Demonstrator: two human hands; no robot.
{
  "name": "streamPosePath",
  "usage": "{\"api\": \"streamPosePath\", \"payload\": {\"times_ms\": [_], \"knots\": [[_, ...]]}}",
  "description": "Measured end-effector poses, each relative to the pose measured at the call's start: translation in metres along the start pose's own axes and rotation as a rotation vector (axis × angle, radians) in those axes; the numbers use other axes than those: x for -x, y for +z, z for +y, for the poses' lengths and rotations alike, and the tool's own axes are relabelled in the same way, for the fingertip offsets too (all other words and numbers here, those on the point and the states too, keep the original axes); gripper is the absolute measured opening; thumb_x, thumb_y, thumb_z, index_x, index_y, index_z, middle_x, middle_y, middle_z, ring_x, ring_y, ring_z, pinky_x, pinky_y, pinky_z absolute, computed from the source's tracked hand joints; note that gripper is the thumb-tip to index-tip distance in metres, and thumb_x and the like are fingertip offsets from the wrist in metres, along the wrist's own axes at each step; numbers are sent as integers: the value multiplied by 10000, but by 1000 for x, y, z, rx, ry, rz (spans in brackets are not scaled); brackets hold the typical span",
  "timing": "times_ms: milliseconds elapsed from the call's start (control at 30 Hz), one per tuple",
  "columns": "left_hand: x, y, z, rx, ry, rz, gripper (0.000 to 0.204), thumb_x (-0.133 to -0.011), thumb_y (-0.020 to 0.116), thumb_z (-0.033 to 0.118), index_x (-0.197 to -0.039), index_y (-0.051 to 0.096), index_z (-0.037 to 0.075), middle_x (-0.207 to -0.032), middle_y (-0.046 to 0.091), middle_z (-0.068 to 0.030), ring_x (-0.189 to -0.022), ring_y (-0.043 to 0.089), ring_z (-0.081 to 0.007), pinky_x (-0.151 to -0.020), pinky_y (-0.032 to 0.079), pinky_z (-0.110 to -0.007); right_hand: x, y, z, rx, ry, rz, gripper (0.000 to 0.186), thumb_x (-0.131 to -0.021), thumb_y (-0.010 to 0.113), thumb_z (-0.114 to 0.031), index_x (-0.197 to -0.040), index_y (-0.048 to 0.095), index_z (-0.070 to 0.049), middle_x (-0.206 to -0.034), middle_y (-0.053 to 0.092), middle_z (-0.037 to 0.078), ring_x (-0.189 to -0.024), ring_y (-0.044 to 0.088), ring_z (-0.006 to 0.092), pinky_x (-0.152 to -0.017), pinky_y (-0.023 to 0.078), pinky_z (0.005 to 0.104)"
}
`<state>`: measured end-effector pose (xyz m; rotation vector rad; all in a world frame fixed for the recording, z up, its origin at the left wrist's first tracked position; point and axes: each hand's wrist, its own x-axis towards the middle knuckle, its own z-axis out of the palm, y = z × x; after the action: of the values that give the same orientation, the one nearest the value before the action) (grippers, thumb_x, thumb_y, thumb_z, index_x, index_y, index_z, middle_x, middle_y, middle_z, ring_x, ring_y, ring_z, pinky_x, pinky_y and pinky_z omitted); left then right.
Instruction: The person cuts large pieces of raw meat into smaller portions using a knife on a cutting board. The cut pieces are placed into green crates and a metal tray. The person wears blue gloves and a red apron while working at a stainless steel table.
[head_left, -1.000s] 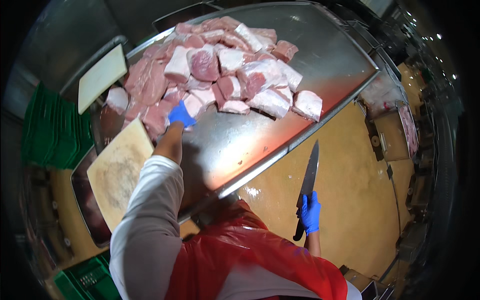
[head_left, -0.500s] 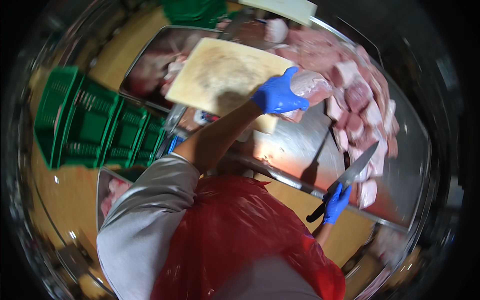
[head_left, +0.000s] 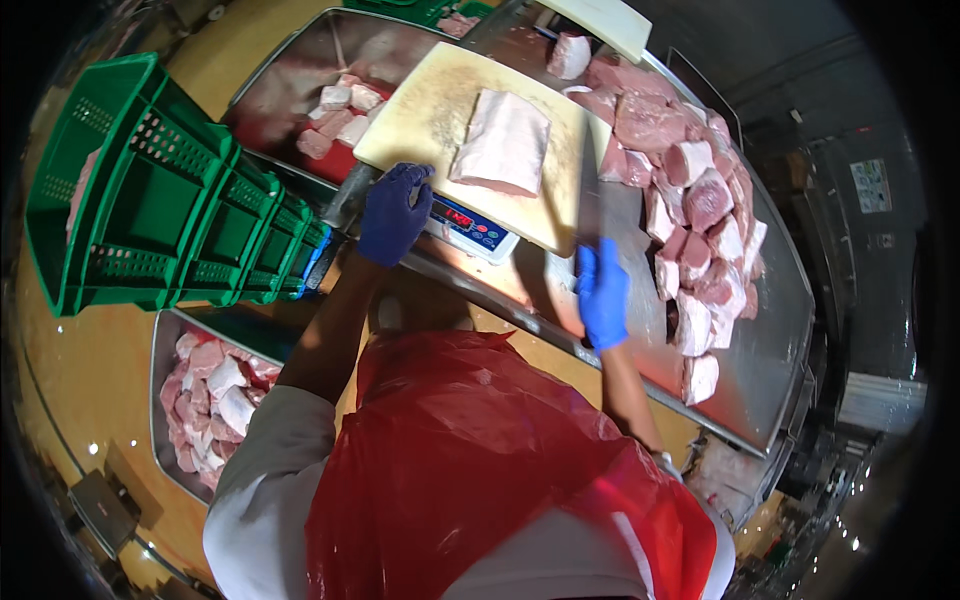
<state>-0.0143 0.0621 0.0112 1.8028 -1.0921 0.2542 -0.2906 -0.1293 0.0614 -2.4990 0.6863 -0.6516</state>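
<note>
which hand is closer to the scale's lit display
Left. The left hand is close beside the lit display, on its left; the right hand, gripping the knife, is farther off to the right.

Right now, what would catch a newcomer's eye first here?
Probably the slab of raw meat on the cutting board, at upper centre, with the right hand holding a knife beside it. To the right, chunks of meat heap on the metal table; green crates stand stacked at left.
</note>
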Motion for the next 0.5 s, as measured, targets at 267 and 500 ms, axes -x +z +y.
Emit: {"api": "streamPosePath", "payload": {"times_ms": [267,500], "knots": [[-22,39,12,60,-64,-21,207,-810,703,71,-1010,697,18,-983,682,-151,-922,676,-316,-835,555,-379,-88,81,-94,84,-119,-83,177,-1006,512,-168,-1088,465,-18,-870,628,286,-769,641,476,-655,506,553],[-13,43,4,40,-73,-48,85,-820,685,83,-895,688,44,-910,687,-128,-830,686,-297,-754,555,-368,-52,82,-54,305,-88,-326,188,-968,518,-121,-1106,444,-17,-889,651,281,-780,663,467,-682,535,544]]}}
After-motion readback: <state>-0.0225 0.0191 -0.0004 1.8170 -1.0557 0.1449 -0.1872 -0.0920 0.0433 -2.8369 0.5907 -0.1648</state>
